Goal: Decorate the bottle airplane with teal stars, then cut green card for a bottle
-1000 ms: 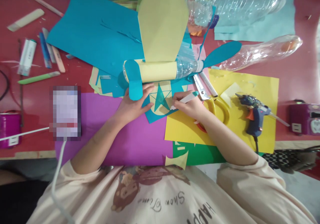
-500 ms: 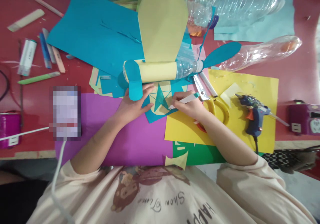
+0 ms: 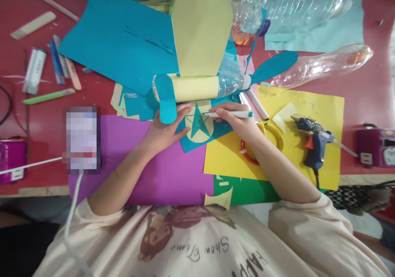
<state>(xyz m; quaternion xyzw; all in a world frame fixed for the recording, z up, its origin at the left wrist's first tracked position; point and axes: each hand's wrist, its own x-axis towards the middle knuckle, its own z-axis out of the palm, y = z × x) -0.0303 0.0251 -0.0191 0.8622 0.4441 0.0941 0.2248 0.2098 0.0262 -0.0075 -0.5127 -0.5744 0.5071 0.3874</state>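
My right hand [image 3: 237, 122] grips a white marker with green ends [image 3: 239, 114], its tip at a green star [image 3: 196, 124] on a round pale-yellow paper piece [image 3: 209, 133]. The star's lower and middle parts are filled in green, and thin lines mark its side arms. Fingers apart, my left hand [image 3: 163, 133] lies flat at the left edge of this piece. Blue paper [image 3: 189, 146] is beneath it. Just beyond my hands lies a plastic bottle [image 3: 227, 84] wrapped in pale-yellow paper, with blue paper parts at both ends and a large pale-yellow wing-shaped piece [image 3: 202, 30].
Scissors with a yellow-and-red handle [image 3: 273, 135] lie partly under my right forearm. A blue glue gun [image 3: 314, 147] rests on yellow card [image 3: 228, 161]. Purple card [image 3: 166, 178], a phone [image 3: 82, 139], markers [image 3: 33, 71] and clear bottles [image 3: 324, 65] surround the work.
My right hand has moved the marker tip up from the star's lower right point to its middle right side. The marker now lies flatter. My left hand stays in place.
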